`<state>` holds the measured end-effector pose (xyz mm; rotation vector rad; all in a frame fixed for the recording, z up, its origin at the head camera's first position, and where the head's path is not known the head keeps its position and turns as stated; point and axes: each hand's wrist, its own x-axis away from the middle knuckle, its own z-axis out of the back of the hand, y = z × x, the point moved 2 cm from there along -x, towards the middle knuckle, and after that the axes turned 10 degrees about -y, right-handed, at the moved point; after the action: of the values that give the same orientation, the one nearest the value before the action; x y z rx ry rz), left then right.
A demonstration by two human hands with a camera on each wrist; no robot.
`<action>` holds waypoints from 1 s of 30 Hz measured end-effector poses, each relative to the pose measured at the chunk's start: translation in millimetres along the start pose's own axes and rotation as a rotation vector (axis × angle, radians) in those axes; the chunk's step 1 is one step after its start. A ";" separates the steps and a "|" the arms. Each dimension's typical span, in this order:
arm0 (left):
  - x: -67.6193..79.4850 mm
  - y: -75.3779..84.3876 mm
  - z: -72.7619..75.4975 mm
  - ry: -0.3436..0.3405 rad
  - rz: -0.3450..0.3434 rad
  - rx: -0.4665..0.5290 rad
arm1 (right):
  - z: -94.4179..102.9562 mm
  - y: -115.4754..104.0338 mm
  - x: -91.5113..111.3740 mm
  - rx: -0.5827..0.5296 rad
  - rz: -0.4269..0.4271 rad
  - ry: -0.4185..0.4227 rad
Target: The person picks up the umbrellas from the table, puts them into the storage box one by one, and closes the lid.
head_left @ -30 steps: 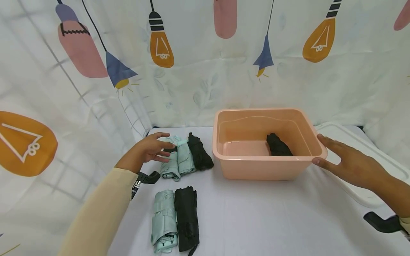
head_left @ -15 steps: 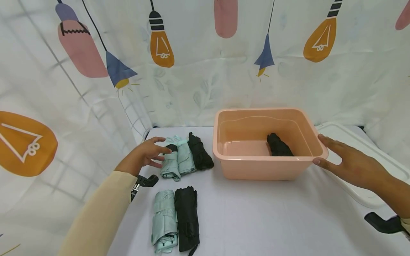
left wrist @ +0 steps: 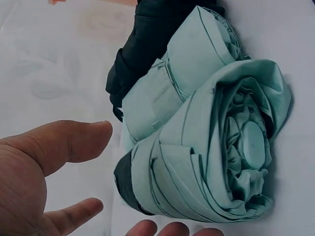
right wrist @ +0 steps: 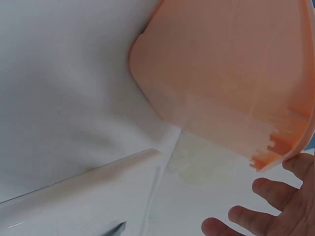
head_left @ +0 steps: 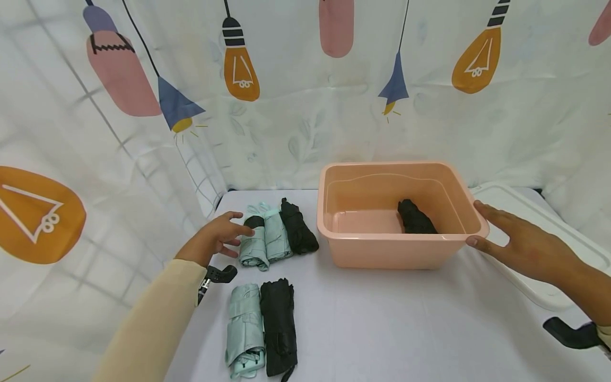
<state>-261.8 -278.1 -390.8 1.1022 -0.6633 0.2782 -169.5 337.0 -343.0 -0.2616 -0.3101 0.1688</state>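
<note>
My left hand [head_left: 212,239] hovers at the left of a rolled mint folding umbrella [head_left: 254,248], fingers spread and holding nothing. In the left wrist view, the thumb [left wrist: 83,142] points toward that umbrella's black end, and the fingertips lie along its lower side. Beside it lie a second mint umbrella [head_left: 278,236] and a black umbrella [head_left: 298,228]. My right hand [head_left: 534,249] rests with straight fingers at the right rim of a peach plastic bin [head_left: 382,252]. Inside the bin is another black umbrella [head_left: 415,216], its lower part hidden by the front wall.
Nearer me, another mint umbrella [head_left: 245,323] and a long black umbrella [head_left: 279,326] lie side by side. A white lid [head_left: 563,260] lies under and beyond my right hand. A patterned curtain [head_left: 296,116] hangs behind the white table [head_left: 382,329].
My left hand has drawn slightly toward me, uncovering more of the mint umbrella's black end. The right hand, bin and umbrellas stay put.
</note>
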 end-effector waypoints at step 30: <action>-18.5 -13.2 -4.6 -0.011 0.078 0.011 | -1.7 2.7 -2.1 0.015 -0.006 0.005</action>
<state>-267.7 -277.8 -413.2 1.0905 -0.7168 0.3435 -171.2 338.8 -345.9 -0.2460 -0.3042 0.1646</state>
